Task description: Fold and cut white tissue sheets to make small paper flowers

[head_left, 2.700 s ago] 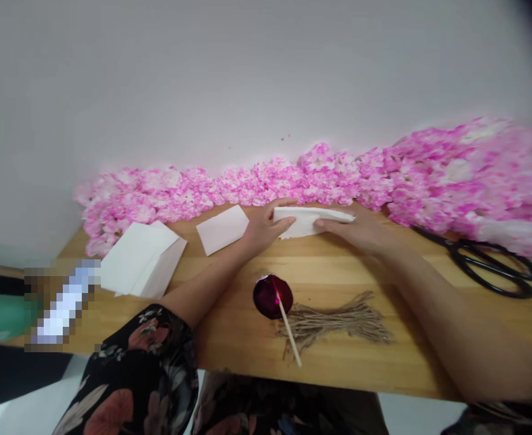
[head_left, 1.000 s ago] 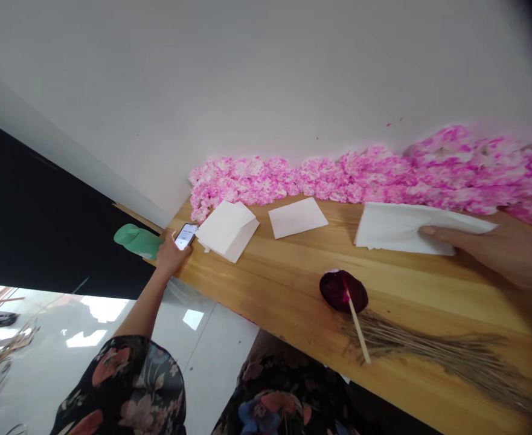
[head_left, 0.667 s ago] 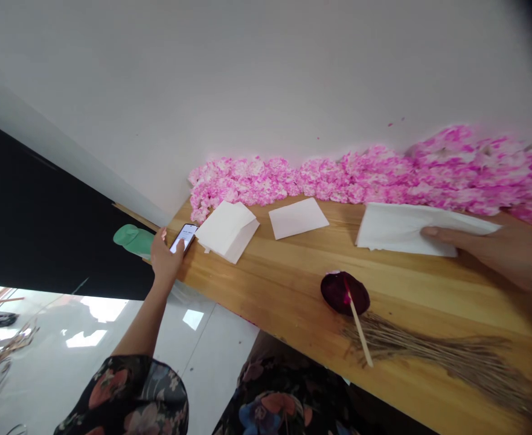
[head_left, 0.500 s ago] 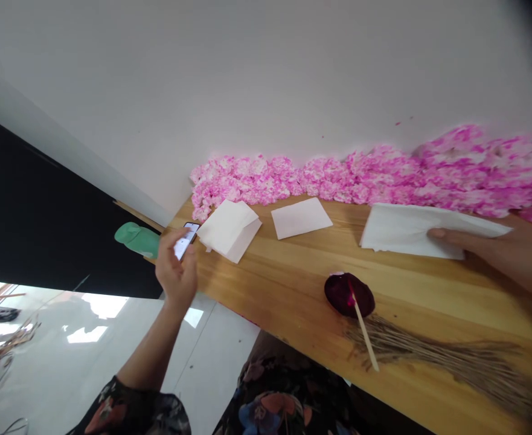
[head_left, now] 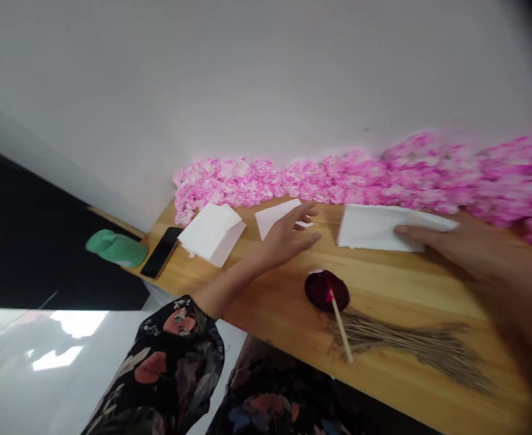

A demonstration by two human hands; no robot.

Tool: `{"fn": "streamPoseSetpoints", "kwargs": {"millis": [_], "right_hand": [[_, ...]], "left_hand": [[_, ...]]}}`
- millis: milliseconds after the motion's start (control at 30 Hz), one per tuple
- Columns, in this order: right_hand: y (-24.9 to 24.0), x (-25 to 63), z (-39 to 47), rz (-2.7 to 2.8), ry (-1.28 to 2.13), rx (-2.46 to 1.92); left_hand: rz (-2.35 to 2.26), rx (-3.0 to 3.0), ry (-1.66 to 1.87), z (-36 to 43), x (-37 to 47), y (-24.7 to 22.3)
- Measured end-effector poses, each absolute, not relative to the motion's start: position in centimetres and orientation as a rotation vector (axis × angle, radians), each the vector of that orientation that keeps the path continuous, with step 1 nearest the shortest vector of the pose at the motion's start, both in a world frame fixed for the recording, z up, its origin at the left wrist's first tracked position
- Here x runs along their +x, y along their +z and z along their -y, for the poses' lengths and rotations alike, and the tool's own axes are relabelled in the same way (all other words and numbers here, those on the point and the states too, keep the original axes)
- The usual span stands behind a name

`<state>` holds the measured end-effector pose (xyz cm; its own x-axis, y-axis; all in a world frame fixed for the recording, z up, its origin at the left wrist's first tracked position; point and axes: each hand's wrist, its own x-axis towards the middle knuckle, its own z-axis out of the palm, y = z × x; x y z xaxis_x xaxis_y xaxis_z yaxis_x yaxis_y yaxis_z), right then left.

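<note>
Reaches across the worktop point(head_left: 270, 302) with the left hand point(head_left: 288, 237), partly over the card point(head_left: 269, 219), with fingers parted and loosely bent. Extends the right hand point(head_left: 451, 244) in from the right, at the right end of the paper point(head_left: 369, 228). Grips the paper there, with the thumb on top; holds nothing in the open left hand, apart from the paper.

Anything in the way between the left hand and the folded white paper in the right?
Nothing visible stands between the left hand and the folded white paper held in the right hand. The dark red round dish, with its pale slender stick, sits nearer the person, off that line.
</note>
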<state>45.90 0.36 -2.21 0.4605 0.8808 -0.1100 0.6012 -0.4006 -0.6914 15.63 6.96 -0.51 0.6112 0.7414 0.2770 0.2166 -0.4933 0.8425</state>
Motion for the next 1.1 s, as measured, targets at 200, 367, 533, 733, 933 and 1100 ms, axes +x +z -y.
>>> {"fn": "streamPoseSetpoints", "kwargs": {"millis": [200, 367, 533, 733, 933, 1100], "right_hand": [[-0.9, 44.7, 0.2, 1.272, 0.876, -1.988], [-1.5, 45.1, 0.4, 1.319, 0.933, -1.807], [-1.4, 45.5, 0.4, 1.327, 0.883, -1.763], [-1.6, 45.7, 0.1, 1.342, 1.001, -1.661], [-1.4, 45.3, 0.2, 1.363, 0.88, -1.639], [-1.5, 45.4, 0.3, 1.337, 0.944, -1.605]], "left_hand": [[-0.742, 2.016, 0.675, -9.9, 19.8, -2.4], [-0.725, 1.907, 0.589, -10.7, 22.5, -3.2], [-0.848, 1.982, 0.709, -10.6, 23.4, -3.1], [-0.664, 1.723, 0.716, -10.6, 24.3, -4.5], [-0.703, 1.697, 0.758, -10.7, 25.1, -4.7], [-0.77, 1.716, 0.781, -10.6, 24.7, -4.1]]}}
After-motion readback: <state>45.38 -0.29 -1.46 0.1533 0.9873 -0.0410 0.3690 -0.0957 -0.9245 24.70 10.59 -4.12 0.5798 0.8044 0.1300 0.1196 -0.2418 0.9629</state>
